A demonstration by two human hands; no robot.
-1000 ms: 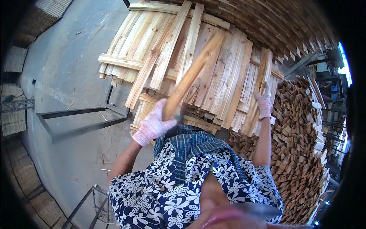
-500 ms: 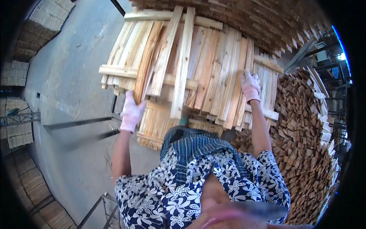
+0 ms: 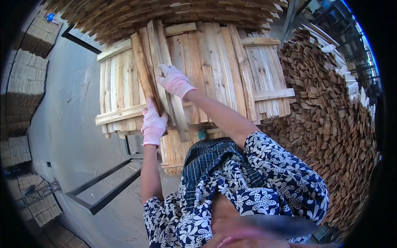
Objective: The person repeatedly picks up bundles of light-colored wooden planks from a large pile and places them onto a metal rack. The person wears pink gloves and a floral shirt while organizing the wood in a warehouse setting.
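My left hand (image 3: 154,125), in a pinkish-white knit glove, is closed round the near end of a darker brown wooden plank (image 3: 144,68). This plank lies slightly tilted across a layer of pale planks set side by side. My right hand (image 3: 175,82), gloved alike, reaches across to the left, its fingers apart over a loose pale plank (image 3: 158,45) just right of the brown one. The near end of a loose plank (image 3: 180,122) sticks out past the stack and is smeared by motion. Crosswise battens (image 3: 120,114) lie under the layer and show at its sides.
A tall wall of stacked wood (image 3: 165,18) stands behind the planks. A big pile of wood pieces (image 3: 322,111) rises on the right. Near the floor at left is a dark metal frame (image 3: 103,202). More bundled stacks (image 3: 27,78) line the far left. A lower plank stack (image 3: 171,151) sits closest to me.
My right hand has moved left from the right part of the layer to the loose planks. My left hand has closed on the brown plank, and the view has turned.
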